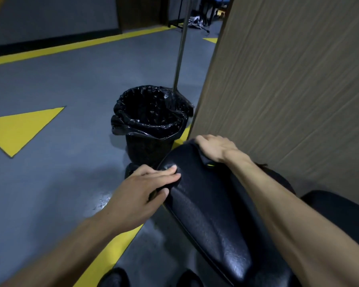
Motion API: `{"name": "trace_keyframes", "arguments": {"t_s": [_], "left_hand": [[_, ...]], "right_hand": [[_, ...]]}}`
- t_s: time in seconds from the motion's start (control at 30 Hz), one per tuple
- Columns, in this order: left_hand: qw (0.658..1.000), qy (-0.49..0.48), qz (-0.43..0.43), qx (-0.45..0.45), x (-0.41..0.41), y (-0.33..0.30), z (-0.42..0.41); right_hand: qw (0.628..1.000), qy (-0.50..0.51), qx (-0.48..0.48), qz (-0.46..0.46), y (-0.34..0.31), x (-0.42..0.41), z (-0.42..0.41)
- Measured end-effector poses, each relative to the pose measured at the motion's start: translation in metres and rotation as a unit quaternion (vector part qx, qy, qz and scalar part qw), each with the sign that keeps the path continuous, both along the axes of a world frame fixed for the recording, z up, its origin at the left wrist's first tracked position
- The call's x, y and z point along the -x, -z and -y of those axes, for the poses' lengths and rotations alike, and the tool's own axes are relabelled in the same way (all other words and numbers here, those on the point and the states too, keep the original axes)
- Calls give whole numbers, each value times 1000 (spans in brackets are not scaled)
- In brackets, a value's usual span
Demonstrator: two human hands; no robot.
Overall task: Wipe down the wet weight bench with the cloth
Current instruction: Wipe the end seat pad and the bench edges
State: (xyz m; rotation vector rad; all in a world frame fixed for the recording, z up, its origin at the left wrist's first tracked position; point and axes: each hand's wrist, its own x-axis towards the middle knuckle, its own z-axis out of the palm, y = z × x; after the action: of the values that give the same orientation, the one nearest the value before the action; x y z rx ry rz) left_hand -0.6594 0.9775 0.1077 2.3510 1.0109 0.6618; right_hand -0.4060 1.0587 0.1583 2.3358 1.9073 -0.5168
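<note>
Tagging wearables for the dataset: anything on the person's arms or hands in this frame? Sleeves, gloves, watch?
Nothing worn that shows. Left hand and right hand are bare: no gloves, rings or wristbands visible. Both forearms are bare up to the frame edge, with no sleeve cuffs, watch or markings in view.

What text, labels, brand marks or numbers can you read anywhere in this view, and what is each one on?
None readable.
Weight bench: black textured pad, no visible logo or lettering.
Cloth: a small yellow-green mark shows beside the right hand, too small to read as text.
Bin: plain black liner, no label.
Floor: yellow stripes and triangles only, no words.
Wall panel: plain.
</note>
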Motion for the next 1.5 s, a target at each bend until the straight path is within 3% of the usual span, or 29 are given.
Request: {"name": "trace_keyframes", "arguments": {"t_s": [0.1,0.2,0.27,0.4,0.6,0.7,0.83,0.97,1.03,1.1,1.2,1.3,1.37,1.5], "left_hand": [[1000,15,0,15,3,-5,-2],[998,23,24,43,8,-7,-4],[996,24,50,74,12,-8,-4],[988,13,99,121,20,-13,-3],[968,-48,154,193,45,-16,-7],[965,-73,152,203,53,-12,-15],[953,-110,197,202,52,-14,-27],[949,-121,210,200,60,-21,-40],[952,-130,199,193,67,-22,-45],[954,-143,188,183,72,-22,-46],[954,-145,185,184,76,-20,-40],[949,-156,193,192,76,-15,-31],[944,-165,208,197,72,-14,-26],[938,-162,225,209,74,-15,-14]], "right_hand": [[996,-78,-42,-6,4,41,-10],[989,-123,-83,-26,7,29,6],[994,-71,-64,-55,6,-6,14],[999,38,-3,-28,2,-55,28],[998,30,-2,-47,1,-1,-3],[997,-29,1,-66,-2,36,-21],[969,-221,-99,49,4,68,-6],[936,-329,-128,3,2,74,14],[950,-300,-85,-17,1,68,-4],[984,-176,1,-33,-1,62,-37],[993,-87,52,-52,2,57,-53],[983,-179,-41,6,3,72,-22],[952,-276,-128,20,3,94,14],[896,-425,-130,0,14,115,67]]}}
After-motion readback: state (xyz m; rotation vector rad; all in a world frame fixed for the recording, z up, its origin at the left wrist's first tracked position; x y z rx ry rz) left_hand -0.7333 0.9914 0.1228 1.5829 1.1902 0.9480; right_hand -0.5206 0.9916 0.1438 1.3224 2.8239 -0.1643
